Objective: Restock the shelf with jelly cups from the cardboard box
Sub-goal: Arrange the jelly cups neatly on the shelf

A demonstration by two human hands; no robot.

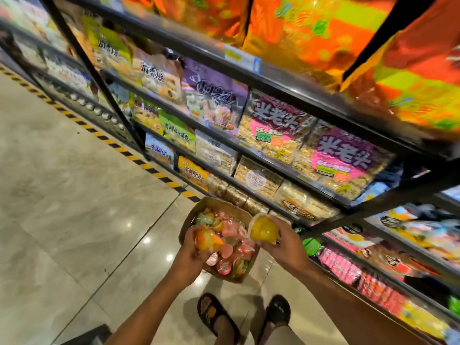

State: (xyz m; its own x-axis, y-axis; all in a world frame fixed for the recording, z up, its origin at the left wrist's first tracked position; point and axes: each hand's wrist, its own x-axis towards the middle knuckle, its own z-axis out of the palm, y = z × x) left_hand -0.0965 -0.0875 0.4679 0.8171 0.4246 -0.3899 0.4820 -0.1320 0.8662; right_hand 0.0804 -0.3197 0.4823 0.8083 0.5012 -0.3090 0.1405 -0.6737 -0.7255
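Cardboard box (219, 204) sits open on the floor (74, 195), part full of mixed jelly cups (232, 246). Above its left side, the left hand (190, 249) has its fingers curled round an orange cup (206, 239), possibly more than one; blur prevents a count. Above its right rim, the right hand (285, 242) grips a yellow cup (263, 230) from the side. Risks I note: both cups look smooth and rounded, so a slack hold could drop one onto the tiles beside the box. The shelf (323, 227) right of the box is crowded with packets, and pushing cups in may knock stock off its edge.
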